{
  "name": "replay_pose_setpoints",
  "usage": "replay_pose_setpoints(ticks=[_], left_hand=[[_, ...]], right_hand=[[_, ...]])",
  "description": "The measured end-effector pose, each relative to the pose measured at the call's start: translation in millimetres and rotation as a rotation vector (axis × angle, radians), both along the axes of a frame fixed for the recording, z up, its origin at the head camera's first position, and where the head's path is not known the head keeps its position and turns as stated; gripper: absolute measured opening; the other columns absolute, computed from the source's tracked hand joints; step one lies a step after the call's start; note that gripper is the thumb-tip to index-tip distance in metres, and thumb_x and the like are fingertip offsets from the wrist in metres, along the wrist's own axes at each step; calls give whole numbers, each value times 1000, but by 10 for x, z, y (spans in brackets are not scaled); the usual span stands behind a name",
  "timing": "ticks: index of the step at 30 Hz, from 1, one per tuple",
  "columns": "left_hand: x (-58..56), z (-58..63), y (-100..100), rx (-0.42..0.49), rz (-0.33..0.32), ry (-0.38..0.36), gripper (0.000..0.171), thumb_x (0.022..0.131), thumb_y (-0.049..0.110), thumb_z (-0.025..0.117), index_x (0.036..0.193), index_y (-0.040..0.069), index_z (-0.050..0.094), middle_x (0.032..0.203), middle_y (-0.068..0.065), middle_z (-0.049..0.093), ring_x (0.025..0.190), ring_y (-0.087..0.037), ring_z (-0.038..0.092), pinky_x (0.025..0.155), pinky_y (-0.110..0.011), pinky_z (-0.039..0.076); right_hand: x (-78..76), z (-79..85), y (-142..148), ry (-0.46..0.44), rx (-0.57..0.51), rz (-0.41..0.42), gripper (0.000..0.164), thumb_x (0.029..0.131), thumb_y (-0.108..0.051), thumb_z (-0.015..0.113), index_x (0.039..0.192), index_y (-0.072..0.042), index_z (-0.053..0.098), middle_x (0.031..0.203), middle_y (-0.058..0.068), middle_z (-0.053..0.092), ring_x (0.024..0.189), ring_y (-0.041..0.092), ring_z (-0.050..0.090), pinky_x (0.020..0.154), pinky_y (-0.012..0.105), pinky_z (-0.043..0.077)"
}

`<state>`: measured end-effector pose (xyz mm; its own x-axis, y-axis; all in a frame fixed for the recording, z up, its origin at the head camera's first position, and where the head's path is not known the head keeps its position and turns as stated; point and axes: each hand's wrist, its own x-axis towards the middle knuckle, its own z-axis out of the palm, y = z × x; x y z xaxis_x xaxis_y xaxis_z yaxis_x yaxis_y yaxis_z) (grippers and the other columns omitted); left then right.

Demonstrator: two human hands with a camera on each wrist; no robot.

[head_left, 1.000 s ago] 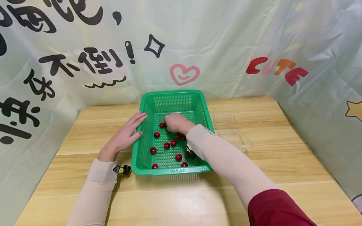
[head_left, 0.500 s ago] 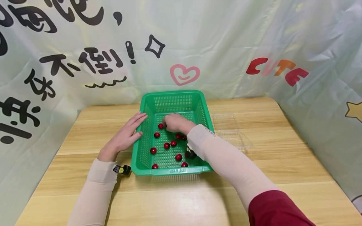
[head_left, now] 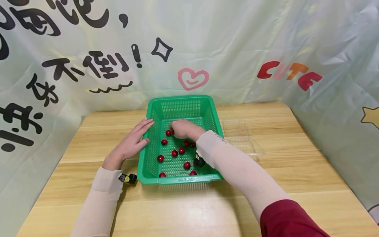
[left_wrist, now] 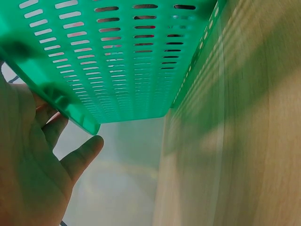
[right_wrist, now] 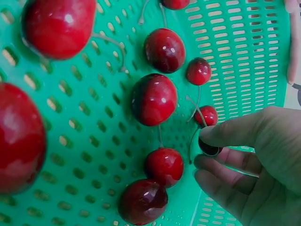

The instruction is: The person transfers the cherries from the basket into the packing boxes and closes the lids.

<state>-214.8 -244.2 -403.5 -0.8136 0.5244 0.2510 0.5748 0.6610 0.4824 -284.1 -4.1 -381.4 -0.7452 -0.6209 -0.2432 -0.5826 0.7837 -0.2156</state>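
A green perforated plastic basket [head_left: 180, 179] stands on the table with several red cherries scattered on its bottom. Inside it, toward the back, my right hand [head_left: 184, 129] pinches a dark cherry [right_wrist: 209, 149] between thumb and fingers. A stem rises beside the thumb in the right wrist view. Just left of those fingertips lies another cherry [head_left: 168, 133]. My left hand [head_left: 130, 144] rests on the basket's left rim, its fingers straight over the edge. From the left wrist view, the thumb [left_wrist: 83, 156] sits outside the basket near the rim. Part of the basket's right side is hidden by the right sleeve.
A clear plastic box [head_left: 241, 140] with its lid raised stands right of the basket, partly behind the right forearm. The wooden table [head_left: 296, 164] meets a printed cloth backdrop [head_left: 234, 49] at the back and sides. A black wrist camera [head_left: 128, 178] is strapped to the left wrist.
My right hand has shifted slightly left, and the cherry beside its fingertips has moved a little left and nearer. A bit of red now shows under those fingers. The left hand stays put.
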Motion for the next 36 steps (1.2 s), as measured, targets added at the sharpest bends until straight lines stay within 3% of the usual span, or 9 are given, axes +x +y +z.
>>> replay_pose_setpoints(ticks=[12,22,27,36], left_hand=[[-6,10,8,-5,-3,4,65,93,18,51,154,10,31,160,-6,23,149,-27,9,111,-60,24],[7,5,6,-3,0,-4,65,94,19,51,154,10,30,161,-8,22,149,-29,9,111,-61,23],[14,-6,11,8,-8,-6,64,94,18,51,154,9,31,160,-10,22,148,-31,10,111,-62,22],[2,1,10,18,-17,10,65,93,17,51,153,7,30,160,-11,22,148,-33,10,112,-61,21]], right_hand=[[39,136,15,132,-41,46,15,92,-15,64,106,-12,67,99,2,64,91,19,60,83,35,50],[99,282,52,222,-119,14,27,94,-21,62,119,-10,62,108,2,62,90,18,60,79,34,52],[154,395,81,237,-150,23,28,95,-21,59,121,-12,62,112,2,62,87,17,59,81,34,51],[277,607,226,243,-158,35,25,95,-21,60,117,-10,61,102,1,59,79,16,56,73,30,49]])
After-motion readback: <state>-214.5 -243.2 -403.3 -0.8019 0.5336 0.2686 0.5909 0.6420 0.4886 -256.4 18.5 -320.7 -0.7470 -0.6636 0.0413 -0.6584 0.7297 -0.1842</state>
